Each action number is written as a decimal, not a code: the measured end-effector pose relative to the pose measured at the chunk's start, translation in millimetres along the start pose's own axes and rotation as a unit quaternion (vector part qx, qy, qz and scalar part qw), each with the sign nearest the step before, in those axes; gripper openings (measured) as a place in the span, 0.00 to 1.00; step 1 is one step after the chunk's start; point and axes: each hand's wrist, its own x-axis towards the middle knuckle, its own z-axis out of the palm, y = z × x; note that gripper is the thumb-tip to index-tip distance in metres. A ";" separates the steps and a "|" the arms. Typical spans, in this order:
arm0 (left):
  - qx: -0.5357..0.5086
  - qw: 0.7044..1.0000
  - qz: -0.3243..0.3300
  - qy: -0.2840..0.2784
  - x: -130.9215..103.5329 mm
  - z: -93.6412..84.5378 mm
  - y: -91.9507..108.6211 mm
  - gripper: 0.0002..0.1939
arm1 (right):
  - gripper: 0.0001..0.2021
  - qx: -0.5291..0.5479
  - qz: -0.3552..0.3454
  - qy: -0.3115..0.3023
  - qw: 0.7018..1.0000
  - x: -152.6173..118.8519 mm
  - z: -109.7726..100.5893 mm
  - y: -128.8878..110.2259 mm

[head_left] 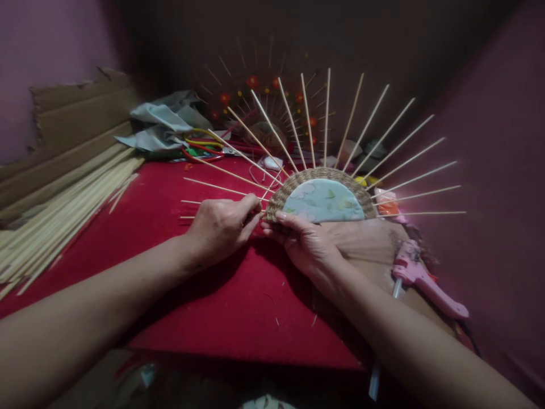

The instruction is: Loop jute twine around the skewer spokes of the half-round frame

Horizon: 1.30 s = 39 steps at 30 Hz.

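Note:
A half-round woven piece (322, 199) stands upright over the table, its flat side down. Pale blue floral cloth covers its middle, a braided straw-coloured band arches round it, and several thin wooden sticks (327, 119) fan outward. My right hand (304, 238) grips its lower left corner, thumb in front on the cloth's edge and fingers behind. Right beside that corner, my left hand (230, 221) is closed, thumb and forefinger pinched at the band's left end. A thin pale strand runs up from this pinch, but what the fingertips hold is too small to make out.
A bundle of loose sticks (80, 210) lies left on the red table (238, 301), by torn cardboard (80, 108). Scissors (232, 151) and grey cloth (166, 122) are behind. A pink glue gun (426, 278) rests at right on a cardboard sheet. A flowered stick piece (264, 99) stands at the back.

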 end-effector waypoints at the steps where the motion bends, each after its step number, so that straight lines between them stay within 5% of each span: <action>1: 0.003 1.000 0.004 -0.002 0.1 -0.5 -0.2 0.12 | 0.02 0.000 0.001 0.002 1.000 0.0 -0.2 -0.2; 18: -0.111 0.991 -0.050 -0.049 3.6 -7.3 -9.5 0.09 | 0.05 0.009 0.017 0.045 0.999 1.6 -1.6 -10.7; 32: -0.221 0.953 -0.200 -0.052 13.9 -11.9 -21.8 0.11 | 0.03 -0.030 -0.073 0.056 0.995 6.4 -11.7 -23.4; 35: -0.253 0.927 -0.262 -0.094 16.5 -12.0 -32.9 0.11 | 0.03 -0.042 -0.086 0.060 0.994 4.3 -10.4 -28.8; 39: -0.337 0.854 -0.359 -0.167 20.2 -13.5 -48.2 0.10 | 0.03 -0.041 -0.090 0.065 0.993 2.9 -10.4 -35.3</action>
